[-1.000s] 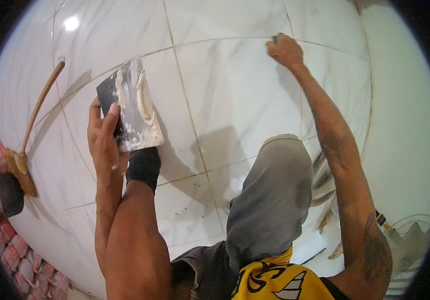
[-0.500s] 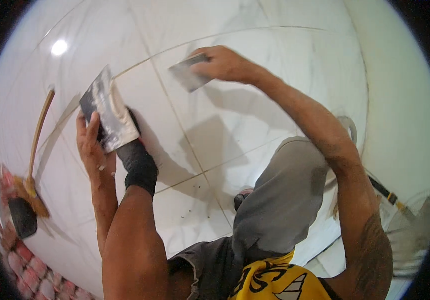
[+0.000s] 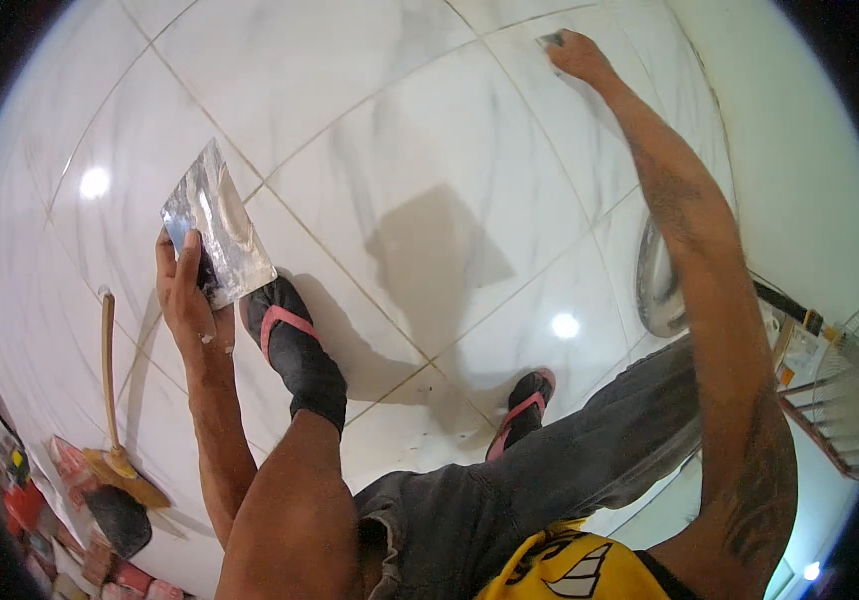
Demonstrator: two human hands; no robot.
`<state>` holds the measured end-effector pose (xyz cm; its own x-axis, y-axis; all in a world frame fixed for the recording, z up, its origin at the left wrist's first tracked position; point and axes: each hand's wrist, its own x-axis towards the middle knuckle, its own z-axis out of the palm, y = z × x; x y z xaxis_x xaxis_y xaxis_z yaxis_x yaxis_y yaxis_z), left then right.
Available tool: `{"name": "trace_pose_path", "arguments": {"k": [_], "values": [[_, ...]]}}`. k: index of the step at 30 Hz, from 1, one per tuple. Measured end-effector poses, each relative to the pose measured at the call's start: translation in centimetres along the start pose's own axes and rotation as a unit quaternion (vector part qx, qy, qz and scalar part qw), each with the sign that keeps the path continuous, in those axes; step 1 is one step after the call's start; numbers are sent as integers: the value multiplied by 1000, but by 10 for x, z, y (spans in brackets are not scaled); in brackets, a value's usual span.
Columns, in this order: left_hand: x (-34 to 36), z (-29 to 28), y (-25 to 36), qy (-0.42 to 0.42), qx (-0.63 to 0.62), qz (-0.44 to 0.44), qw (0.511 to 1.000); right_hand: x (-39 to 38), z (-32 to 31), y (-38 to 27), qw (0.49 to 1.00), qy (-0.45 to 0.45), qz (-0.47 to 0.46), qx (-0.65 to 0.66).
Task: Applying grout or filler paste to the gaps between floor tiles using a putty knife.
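Note:
My left hand (image 3: 193, 295) grips a flat metal plate (image 3: 220, 225) smeared with creamy white paste, held above my sandalled left foot (image 3: 295, 335). My right hand (image 3: 577, 57) is stretched out to the upper right, closed on a small scraper (image 3: 555, 45), mostly hidden by the fingers, at the white marbled tiles (image 3: 400, 120). The tiles have thin grout lines, and a shadow lies on them between my hands.
A broom (image 3: 110, 370) lies at the lower left beside a dark pad (image 3: 120, 520) and red bundles (image 3: 30, 505). A pale green wall (image 3: 780, 150) runs along the right, with an oval metal object (image 3: 655, 280) and a fan (image 3: 845, 380) near it.
My right hand swung in toward the plate, then out to the upper right. My right knee has dropped outward, uncovering the sandalled foot. The view has shifted, with the broom now lower.

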<state>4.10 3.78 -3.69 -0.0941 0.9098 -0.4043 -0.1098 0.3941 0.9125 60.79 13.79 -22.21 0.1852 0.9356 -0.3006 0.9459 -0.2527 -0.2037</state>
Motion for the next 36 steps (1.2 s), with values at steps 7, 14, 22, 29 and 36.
{"name": "trace_pose_path", "arguments": {"k": [7,14,22,29,36], "values": [[9,0,-3,-5,-25,10,1000,-57,10,-137,968,-100,-195,121],[25,20,2,-66,-30,24,997,-44,-3,-45,989,36,-32,142],[12,-13,-17,-2,-23,0,1000,-84,17,-166,972,-36,-114,204],[33,-24,-23,10,-12,45,999,-106,-60,-74,826,-176,21,535],[78,15,-45,-77,38,39,996,-184,-135,-18,820,-199,127,522]]}}
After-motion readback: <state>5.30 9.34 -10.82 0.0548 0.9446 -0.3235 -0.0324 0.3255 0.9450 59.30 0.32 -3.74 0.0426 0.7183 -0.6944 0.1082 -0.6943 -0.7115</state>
